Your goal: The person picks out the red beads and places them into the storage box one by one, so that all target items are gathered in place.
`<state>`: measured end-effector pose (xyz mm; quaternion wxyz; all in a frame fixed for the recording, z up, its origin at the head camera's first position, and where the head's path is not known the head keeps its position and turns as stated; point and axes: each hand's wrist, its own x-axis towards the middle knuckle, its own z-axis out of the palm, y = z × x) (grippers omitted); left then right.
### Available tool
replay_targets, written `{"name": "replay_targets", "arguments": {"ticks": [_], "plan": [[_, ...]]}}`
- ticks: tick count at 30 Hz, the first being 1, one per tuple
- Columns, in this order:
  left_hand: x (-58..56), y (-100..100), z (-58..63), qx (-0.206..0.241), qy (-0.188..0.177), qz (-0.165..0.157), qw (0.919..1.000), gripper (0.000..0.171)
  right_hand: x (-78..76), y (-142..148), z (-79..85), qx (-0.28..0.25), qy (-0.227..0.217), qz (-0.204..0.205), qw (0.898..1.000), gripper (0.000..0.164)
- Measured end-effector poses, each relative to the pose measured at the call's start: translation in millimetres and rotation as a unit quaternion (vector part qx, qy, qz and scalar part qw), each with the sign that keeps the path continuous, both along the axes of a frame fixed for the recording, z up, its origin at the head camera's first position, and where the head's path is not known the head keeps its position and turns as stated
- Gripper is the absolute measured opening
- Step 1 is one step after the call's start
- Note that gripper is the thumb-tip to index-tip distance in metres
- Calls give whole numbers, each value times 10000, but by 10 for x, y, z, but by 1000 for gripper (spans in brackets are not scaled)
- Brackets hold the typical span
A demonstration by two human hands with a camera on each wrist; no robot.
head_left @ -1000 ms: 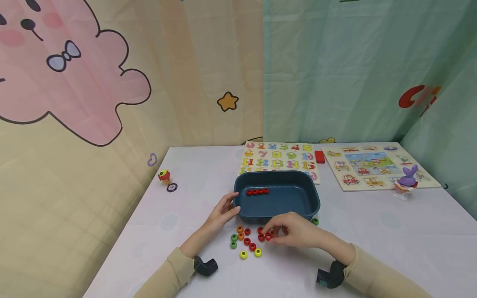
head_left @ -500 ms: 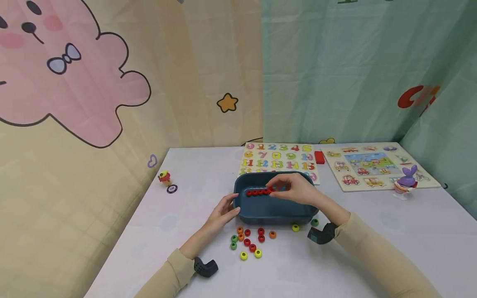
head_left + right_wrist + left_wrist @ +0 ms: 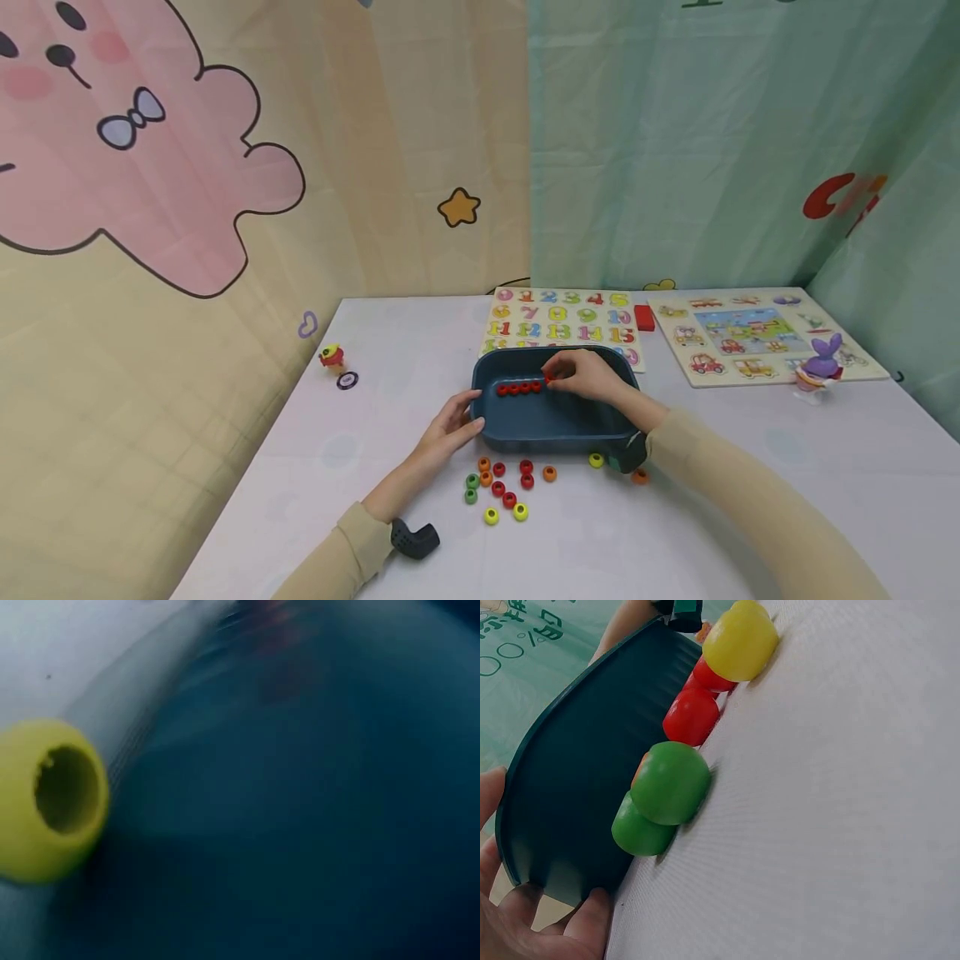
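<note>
In the head view, my right hand (image 3: 588, 377) is inside the dark blue bin (image 3: 517, 433), thumb and fingertips pinching a red bead (image 3: 547, 378). Just to its left, a row of several red beads (image 3: 519, 388) lies on the bin's floor. My left hand (image 3: 446, 429) rests its extended fingers against the bin's left end. From the left wrist view, those fingers (image 3: 591, 922) touch the outside of the bin wall (image 3: 577, 750). The right wrist view is blurred; it shows a yellow bead (image 3: 71, 787) near the bin, while the right fingers are out of sight there.
Loose red beads (image 3: 509, 500), orange beads (image 3: 550, 473), green beads (image 3: 471, 497) and yellow beads (image 3: 521, 512) lie in front of the bin. Behind it is a number board (image 3: 558, 314); a picture puzzle (image 3: 705, 367) and purple rabbit toy (image 3: 819, 367) stand right. A small figurine (image 3: 332, 358) is left.
My right hand has carried a red bead from the loose group on the table up into the bin, to the row's right end. The left hand stays at the bin's left end.
</note>
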<state>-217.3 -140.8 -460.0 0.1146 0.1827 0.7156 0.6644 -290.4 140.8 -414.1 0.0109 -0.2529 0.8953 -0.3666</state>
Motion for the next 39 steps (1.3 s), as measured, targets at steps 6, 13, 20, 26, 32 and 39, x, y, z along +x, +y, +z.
{"name": "replay_targets", "arguments": {"ticks": [6,13,20,26,32,39], "plan": [[119,30,234,-99,-55,-120,9999,54,-55,-20,-91,251,108,-119,9996,23],[58,13,162,-61,-70,-96,9999,53,-39,-75,-104,779,183,-32,9968,19],[-13,-7,15,-48,-32,-8,10000,53,-9,-98,-107,851,261,-197,9958,21],[-6,-6,-6,-54,-7,11,10000,53,32,-73,-104,732,117,-340,9967,26],[-9,-5,-13,10,-29,-38,10000,55,149,26,17,31,89,-219,9997,32],[-5,-3,4,34,25,-68,10000,54,535,61,365,-1118,-56,375,9930,34]]}}
